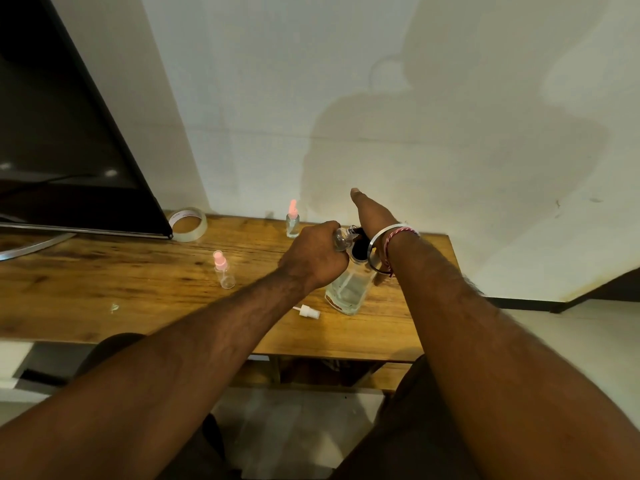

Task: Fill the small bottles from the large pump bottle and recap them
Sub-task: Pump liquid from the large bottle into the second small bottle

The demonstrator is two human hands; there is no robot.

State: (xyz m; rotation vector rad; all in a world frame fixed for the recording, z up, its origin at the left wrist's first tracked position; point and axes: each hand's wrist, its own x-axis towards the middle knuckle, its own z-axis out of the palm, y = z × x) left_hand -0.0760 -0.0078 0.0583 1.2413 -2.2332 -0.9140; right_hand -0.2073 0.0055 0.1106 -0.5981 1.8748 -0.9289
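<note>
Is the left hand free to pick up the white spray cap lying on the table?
Probably not right now. The left hand grips a small clear bottle at the pump bottle. The white spray cap lies uncovered nearby.

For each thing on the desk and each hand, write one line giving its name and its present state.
Large pump bottle: upright, partly filled with clear liquid.
Small bottle in the left hand: uncapped, tilted, held at the pump.
Left hand: grips that small bottle.
Right hand: over the pump top, thumb out.
White spray cap: off, lying on the desk.
Near pink-capped bottle: capped, looks empty.
Far pink-capped bottle: capped, upright.
Tape roll: tilted, resting on the desk.
</note>
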